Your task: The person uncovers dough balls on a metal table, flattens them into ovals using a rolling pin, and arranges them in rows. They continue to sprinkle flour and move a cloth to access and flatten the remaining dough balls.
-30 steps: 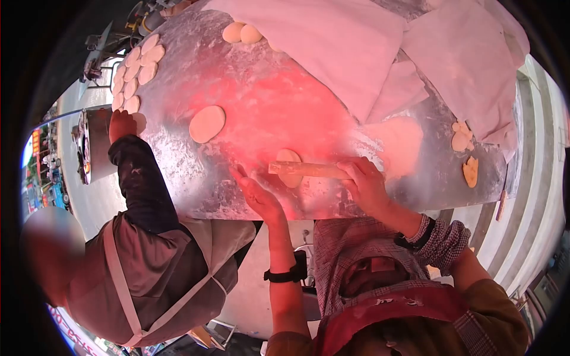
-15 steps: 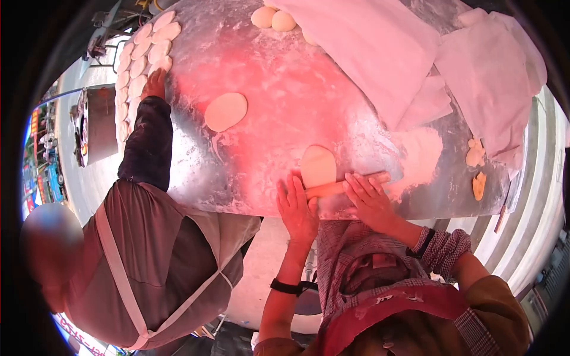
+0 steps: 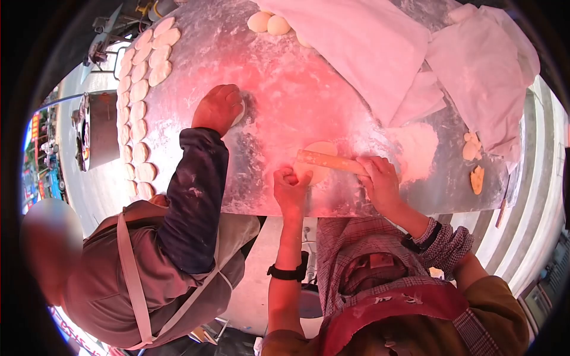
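A flat round of dough lies on the floury metal table near its front edge. Across it rests a wooden rolling pin, angled slightly down to the right. My right hand is closed around the pin's right end. My left hand has its fingers curled at the dough's lower left edge, with the thumb against the dough; the fingertips are partly hidden.
On the left, a co-worker's hand grips another dough round. Rows of dough rounds line the table's left side. Dough balls lie beside a cloth at the back. Flour and dough scraps are on the right.
My left hand has left the pin and curled at the dough's edge. The pin has moved away from me, its left end raised. The co-worker's hand has moved right onto the other dough round.
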A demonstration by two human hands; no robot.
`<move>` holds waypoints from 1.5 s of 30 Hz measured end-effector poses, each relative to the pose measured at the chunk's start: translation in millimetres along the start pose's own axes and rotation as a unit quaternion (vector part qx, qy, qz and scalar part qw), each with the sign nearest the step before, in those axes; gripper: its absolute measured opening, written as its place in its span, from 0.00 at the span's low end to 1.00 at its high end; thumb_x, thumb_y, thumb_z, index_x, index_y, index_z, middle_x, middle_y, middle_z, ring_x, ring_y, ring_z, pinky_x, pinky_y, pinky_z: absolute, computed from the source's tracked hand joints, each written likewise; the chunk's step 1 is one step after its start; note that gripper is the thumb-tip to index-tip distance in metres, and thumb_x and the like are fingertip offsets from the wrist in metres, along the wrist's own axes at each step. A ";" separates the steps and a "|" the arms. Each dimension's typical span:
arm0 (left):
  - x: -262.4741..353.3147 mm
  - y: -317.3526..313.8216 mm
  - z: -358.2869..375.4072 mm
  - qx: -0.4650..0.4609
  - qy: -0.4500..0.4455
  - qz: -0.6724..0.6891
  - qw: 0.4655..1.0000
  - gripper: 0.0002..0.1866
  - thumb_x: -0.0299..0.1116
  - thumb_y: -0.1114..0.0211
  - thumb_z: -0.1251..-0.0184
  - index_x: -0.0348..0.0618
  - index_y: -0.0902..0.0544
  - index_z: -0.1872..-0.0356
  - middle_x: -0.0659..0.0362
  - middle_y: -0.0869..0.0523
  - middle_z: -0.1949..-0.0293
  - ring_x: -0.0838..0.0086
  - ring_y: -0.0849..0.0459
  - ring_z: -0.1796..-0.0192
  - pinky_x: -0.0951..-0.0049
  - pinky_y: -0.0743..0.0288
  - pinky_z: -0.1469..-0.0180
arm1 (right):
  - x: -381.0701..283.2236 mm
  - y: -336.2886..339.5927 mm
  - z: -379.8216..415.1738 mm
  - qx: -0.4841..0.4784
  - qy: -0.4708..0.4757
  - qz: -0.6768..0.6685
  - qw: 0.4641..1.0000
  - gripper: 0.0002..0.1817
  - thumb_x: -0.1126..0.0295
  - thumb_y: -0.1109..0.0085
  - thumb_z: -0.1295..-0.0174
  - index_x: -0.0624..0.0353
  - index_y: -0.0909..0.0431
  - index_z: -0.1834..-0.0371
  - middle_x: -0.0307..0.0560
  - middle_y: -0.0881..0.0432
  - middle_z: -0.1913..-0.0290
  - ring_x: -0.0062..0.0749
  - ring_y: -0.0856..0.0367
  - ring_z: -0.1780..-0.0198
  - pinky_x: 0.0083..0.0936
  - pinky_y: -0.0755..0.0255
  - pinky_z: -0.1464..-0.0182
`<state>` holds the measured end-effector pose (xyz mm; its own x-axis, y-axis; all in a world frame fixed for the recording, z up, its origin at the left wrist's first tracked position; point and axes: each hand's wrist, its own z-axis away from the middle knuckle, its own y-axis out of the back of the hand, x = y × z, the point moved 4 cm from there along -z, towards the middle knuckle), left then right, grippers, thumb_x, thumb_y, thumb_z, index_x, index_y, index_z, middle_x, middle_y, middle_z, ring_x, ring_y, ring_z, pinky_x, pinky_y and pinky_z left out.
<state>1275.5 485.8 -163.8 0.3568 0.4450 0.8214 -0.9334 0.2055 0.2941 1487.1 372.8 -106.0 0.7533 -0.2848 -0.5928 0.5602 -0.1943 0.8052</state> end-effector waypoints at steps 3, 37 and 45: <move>-3.8 17.6 22.0 0.083 -0.052 -0.066 0.993 0.24 0.35 0.30 0.35 0.31 0.27 0.44 0.44 0.17 0.51 0.61 0.17 0.52 0.64 0.24 0.48 | -7.8 -17.9 -4.4 -0.034 0.058 0.024 0.997 0.25 0.72 0.36 0.47 0.54 0.21 0.42 0.43 0.22 0.49 0.43 0.24 0.48 0.40 0.32 0.46; 26.6 -47.5 16.6 -0.106 -0.111 -0.229 0.961 0.25 0.25 0.23 0.51 0.36 0.22 0.50 0.48 0.12 0.64 0.59 0.13 0.63 0.63 0.21 0.56 | 17.3 4.3 57.5 -0.093 0.069 0.062 0.991 0.23 0.65 0.34 0.47 0.58 0.25 0.47 0.48 0.22 0.48 0.43 0.25 0.45 0.44 0.37 0.41; 134.1 -42.7 -129.1 0.115 -0.429 -0.343 0.828 0.34 0.42 0.31 0.37 0.40 0.30 0.32 0.43 0.33 0.29 0.46 0.36 0.28 0.48 0.41 0.30 | 33.8 31.6 39.2 -0.016 -0.099 -0.003 0.995 0.19 0.71 0.38 0.45 0.61 0.26 0.50 0.53 0.21 0.52 0.54 0.25 0.49 0.46 0.36 0.44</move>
<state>1368.1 649.2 -129.3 0.7401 -0.5100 0.4383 -0.5397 -0.0615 0.8396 1516.7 320.2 -100.1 0.6685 -0.4635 -0.5816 0.5783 -0.1678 0.7984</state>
